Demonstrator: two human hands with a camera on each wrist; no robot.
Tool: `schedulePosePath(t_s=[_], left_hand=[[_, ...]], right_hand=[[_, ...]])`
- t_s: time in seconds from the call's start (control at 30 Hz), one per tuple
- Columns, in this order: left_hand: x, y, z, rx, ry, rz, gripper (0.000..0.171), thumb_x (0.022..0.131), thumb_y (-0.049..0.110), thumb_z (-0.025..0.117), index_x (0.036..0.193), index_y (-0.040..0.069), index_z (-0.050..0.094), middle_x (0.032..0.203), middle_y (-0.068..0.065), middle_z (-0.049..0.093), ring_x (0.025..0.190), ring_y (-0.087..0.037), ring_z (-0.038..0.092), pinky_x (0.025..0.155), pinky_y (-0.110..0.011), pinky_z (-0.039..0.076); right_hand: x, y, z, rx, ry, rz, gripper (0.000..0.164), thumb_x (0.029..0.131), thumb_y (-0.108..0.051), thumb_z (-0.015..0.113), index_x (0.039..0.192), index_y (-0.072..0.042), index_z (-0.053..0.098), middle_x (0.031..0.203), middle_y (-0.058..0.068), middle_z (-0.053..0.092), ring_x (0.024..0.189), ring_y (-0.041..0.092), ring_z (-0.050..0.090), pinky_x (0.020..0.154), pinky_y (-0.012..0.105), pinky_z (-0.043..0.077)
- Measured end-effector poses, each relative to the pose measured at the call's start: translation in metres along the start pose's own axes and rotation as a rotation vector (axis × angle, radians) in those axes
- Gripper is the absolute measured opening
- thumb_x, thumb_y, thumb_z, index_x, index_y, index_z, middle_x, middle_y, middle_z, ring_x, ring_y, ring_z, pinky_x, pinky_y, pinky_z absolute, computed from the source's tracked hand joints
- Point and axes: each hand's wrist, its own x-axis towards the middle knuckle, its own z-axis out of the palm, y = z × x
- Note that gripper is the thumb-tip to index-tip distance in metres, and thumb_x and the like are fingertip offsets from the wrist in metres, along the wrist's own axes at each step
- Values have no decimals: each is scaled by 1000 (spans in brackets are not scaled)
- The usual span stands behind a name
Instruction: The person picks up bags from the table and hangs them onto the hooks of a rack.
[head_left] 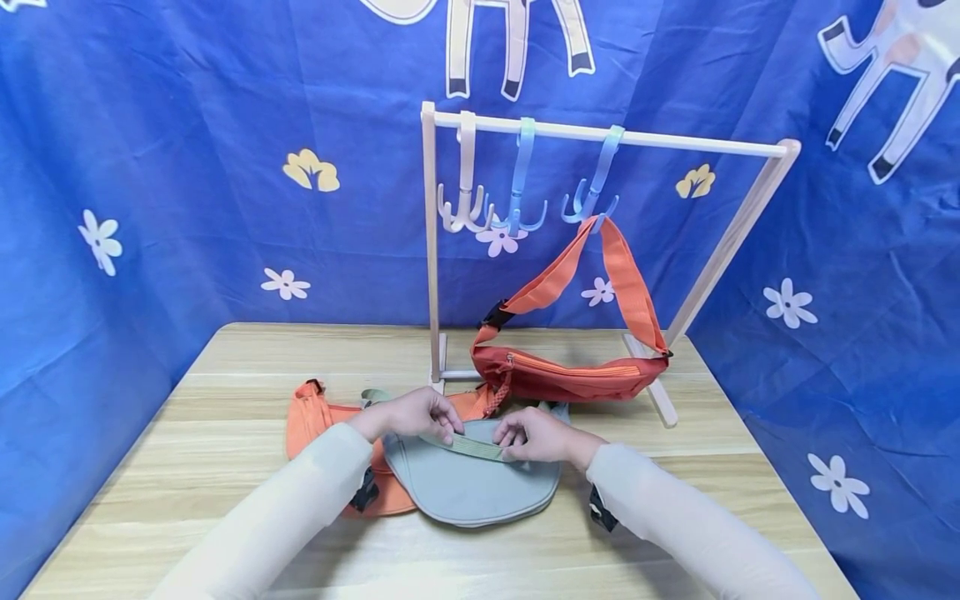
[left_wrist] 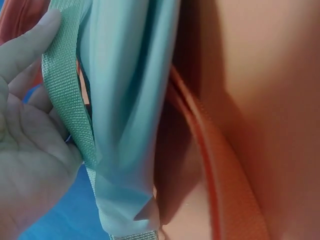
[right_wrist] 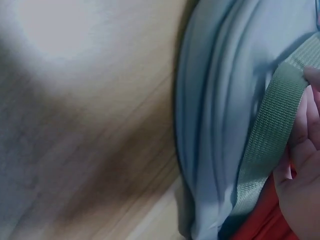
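Note:
A grey-green waist bag [head_left: 480,492] lies on the table, partly over an orange bag [head_left: 390,493]. Its green webbing strap [head_left: 477,447] runs across the top between both hands. My left hand [head_left: 420,414] pinches the strap near its left part; in the left wrist view the thumb presses on the green webbing [left_wrist: 67,85] with the fingers behind it. My right hand [head_left: 542,435] pinches the same strap farther right, and the right wrist view shows fingers behind the webbing [right_wrist: 272,120]. A red bag [head_left: 577,379] hangs just behind by its orange strap [head_left: 630,283].
A rack with a white rail [head_left: 645,137] stands at the back of the wooden table [head_left: 217,433]. From it hang a white hook [head_left: 467,167], a blue hook [head_left: 521,171] and another blue hook [head_left: 600,171] that carries the red bag. Blue patterned cloth [head_left: 187,208] surrounds the table.

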Motion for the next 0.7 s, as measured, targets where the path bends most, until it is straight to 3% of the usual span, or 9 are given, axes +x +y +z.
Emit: schedulePosePath(t_s=[0.37,0.7], left_hand=[[-2,6,-9,34,-74,21,19,82,-1,70,101,-5,71,86,-8,71,76,-11,63,71,-25,51],[-8,14,-14,-5,-120,34,18,82,0,70,99,-7,70,83,-7,69,69,-7,56,64,-20,46]], right_hand=[[1,-11,-14,72,-86,-28,13,82,2,65,93,-4,70,77,-5,67,68,2,61,67,23,51],[0,-19,-24,177,-186,-141,15,83,-1,62,96,3,66,80,-7,68,74,1,61,67,22,51]])
